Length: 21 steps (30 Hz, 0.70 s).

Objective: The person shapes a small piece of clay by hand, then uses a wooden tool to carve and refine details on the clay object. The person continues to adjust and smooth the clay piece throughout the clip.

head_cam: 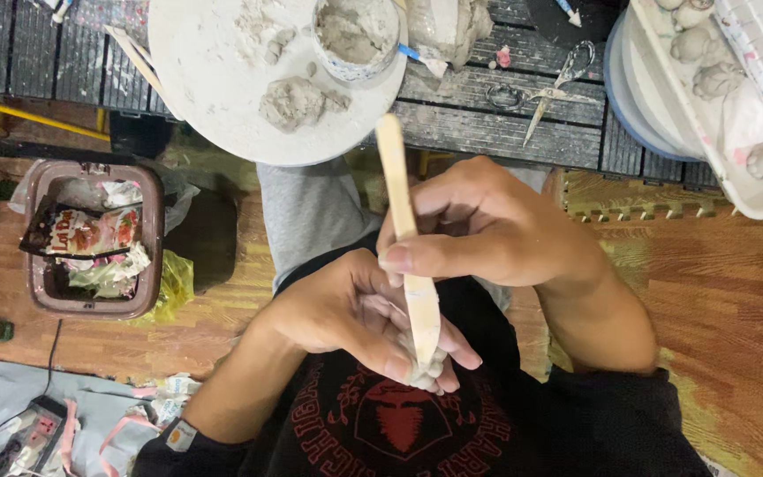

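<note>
Two hands on one job, both yours, working close over your lap. Biggest first.

Round white board (214, 97) sits on the dark slatted counter (487, 124), with loose grey clay lumps (293, 102) on it and a small clay-smeared tub (355, 35) at its far edge. White tray (752, 199) at right holds small shaped clay figures; scissors (545, 93) lie on the slats between board and tray. Brown waste bin (147, 256) full of wrappers stands on the floor at left.

Right hand (496, 230): fingers closed in a pinch around the flat wooden stick (408, 238), thumb across the middle, far end pointing up toward the board, lower end down on the clay. Stick looks light, stiff and thin, probably snaps if you lever hard. Mid-length hold gives control; hold nearer the tip for finer pressure.

Left hand (355, 318): fingers curled shut around a small grey clay piece (426, 371), mostly hidden, only its lower edge showing past the fingertips. It sits in front of the dark printed shirt (399, 424).

Clay looks soft, damp and light, likely to dent under any squeeze and smear. Cradle it from below with fingertip pads, don't clamp. Thin parts would likely tear first. Its exact shape can't be told from here.
</note>
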Available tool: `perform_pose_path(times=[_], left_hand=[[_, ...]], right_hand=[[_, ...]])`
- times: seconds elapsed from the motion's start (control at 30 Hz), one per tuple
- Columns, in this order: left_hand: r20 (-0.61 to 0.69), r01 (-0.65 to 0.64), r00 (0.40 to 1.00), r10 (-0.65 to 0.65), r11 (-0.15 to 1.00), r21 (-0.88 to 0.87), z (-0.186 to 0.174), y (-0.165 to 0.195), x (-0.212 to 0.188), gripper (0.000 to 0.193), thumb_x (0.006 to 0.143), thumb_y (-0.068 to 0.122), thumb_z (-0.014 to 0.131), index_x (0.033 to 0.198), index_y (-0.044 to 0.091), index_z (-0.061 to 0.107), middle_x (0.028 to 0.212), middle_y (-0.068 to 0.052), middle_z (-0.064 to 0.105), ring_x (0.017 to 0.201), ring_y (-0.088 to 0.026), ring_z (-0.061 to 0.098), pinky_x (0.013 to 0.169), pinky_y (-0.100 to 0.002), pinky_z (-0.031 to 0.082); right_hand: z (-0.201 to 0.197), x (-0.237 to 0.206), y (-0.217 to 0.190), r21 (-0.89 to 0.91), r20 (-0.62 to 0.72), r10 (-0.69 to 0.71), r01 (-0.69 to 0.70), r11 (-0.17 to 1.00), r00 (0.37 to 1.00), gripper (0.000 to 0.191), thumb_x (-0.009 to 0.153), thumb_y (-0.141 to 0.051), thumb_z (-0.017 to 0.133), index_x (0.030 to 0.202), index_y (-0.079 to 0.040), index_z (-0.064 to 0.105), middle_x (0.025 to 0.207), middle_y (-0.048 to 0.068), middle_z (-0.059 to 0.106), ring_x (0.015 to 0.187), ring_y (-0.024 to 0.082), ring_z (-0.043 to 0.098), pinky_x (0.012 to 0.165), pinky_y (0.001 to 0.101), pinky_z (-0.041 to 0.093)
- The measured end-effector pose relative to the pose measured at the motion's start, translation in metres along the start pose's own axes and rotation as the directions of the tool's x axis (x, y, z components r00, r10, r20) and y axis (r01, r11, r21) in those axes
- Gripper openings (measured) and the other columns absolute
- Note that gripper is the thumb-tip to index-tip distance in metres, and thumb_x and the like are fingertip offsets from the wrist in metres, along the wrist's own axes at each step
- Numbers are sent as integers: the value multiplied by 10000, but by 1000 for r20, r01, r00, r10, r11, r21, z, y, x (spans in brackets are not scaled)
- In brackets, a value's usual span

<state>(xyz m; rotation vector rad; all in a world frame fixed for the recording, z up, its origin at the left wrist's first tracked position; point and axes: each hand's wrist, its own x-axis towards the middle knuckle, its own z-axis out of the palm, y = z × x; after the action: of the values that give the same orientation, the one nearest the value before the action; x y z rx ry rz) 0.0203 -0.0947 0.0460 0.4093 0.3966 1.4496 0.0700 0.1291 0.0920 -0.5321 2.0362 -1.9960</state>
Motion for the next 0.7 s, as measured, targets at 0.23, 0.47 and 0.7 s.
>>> perform_pose_path(times=[0.23, 0.47, 0.7], left_hand=[[31, 41, 999, -45, 992, 117, -1, 5, 2, 389, 876, -103, 790, 1232, -172, 651, 1261, -347, 689, 1101, -369, 745, 978, -453, 646], [25, -33, 999, 31, 996, 87, -5, -1, 0, 341, 890, -109, 790, 1201, -161, 660, 1285, -345, 688, 1080, -367, 740, 1025, -473, 637], [4, -67, 998, 67, 997, 43, -9, -1, 0, 334, 885, -122, 769, 1196, -194, 671, 1269, -378, 676, 1125, -422, 726, 1043, -542, 625]], right_hand=[[6, 11, 8, 65, 82, 93, -98, 993, 992, 255, 976, -216, 684, 1023, 14, 783, 662, 53, 716, 406, 50, 479, 353, 207, 283], [7, 6, 12, 152, -16, 73, -70, 986, 997, 235, 1001, -197, 682, 995, 24, 760, 677, 58, 706, 445, 53, 530, 378, 204, 340], [4, -15, 18, 220, -62, 42, -27, 975, 997, 236, 1020, -188, 681, 1003, 39, 743, 758, 76, 735, 506, 58, 570, 426, 210, 391]])
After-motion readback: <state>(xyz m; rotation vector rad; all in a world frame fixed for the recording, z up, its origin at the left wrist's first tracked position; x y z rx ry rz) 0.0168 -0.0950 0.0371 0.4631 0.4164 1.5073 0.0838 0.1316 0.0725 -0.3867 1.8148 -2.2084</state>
